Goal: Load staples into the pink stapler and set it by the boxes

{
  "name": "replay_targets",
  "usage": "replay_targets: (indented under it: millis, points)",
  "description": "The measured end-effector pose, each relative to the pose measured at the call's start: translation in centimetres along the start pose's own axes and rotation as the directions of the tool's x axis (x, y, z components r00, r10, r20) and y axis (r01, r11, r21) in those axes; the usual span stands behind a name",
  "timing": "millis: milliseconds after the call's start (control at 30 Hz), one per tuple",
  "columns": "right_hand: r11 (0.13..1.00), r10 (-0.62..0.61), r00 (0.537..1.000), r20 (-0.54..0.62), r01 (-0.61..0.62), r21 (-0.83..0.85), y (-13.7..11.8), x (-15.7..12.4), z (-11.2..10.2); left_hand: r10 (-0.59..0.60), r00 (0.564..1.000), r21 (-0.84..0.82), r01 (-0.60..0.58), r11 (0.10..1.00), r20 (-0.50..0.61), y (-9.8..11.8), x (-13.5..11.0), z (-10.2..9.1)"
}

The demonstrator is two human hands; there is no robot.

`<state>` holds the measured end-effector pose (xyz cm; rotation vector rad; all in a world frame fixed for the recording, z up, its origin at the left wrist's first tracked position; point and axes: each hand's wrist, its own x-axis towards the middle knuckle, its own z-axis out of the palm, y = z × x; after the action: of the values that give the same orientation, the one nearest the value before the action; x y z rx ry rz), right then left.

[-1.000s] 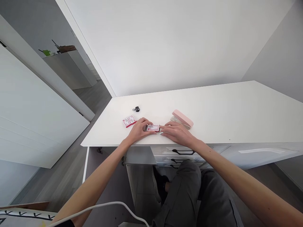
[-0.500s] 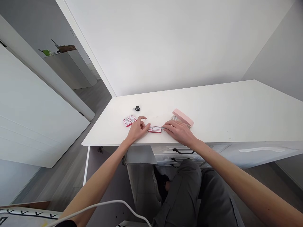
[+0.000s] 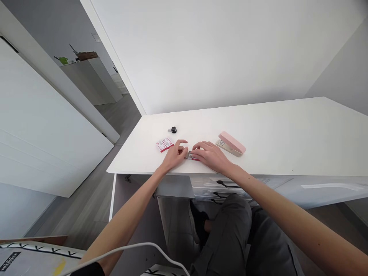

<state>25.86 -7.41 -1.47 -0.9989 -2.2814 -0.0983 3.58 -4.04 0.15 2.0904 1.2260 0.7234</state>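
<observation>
A small red-and-white staple box (image 3: 196,159) lies near the front edge of the white desk, mostly hidden under my right hand (image 3: 211,155). Its fingers are closed over the box. From the other side, the thumb of my left hand (image 3: 176,157) presses at the left end, where a silvery piece (image 3: 189,155) shows, and the index finger is raised and curved. Just beyond my left hand are two more red-and-white boxes (image 3: 165,144) side by side. To the right of my right hand stands a pink stapler (image 3: 232,142) with a cream base, its top arm lifted.
A black binder clip (image 3: 173,130) rests toward the back left of the desk (image 3: 273,134). Drawers with black handles (image 3: 228,184) and an open cabinet compartment are below the front edge. A white cable (image 3: 143,245) crosses over my left forearm.
My right hand has moved left, away from the stapler, and now covers most of the staple box. The whole view has shifted slightly, so the desk items appear further right.
</observation>
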Motion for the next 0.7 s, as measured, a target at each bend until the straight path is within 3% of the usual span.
replay_targets:
  millis: [233,433,700]
  points:
    - [0.999,-0.003,0.996,0.087,0.007,-0.047,0.0,1.3,0.2,-0.002,1.000,-0.020,0.002,1.000,0.002,-0.4,0.0,0.1]
    - [0.991,0.100,0.992,0.077,-0.106,0.081,0.5,-0.7,-0.6,-0.009,1.000,-0.017,0.010,1.000,0.011,-0.2,-0.1,0.1]
    - [0.969,0.207,0.976,0.070,-0.214,0.121,1.2,-3.6,-0.5,0.001,0.999,-0.027,0.000,1.000,0.042,0.1,-0.2,-0.1]
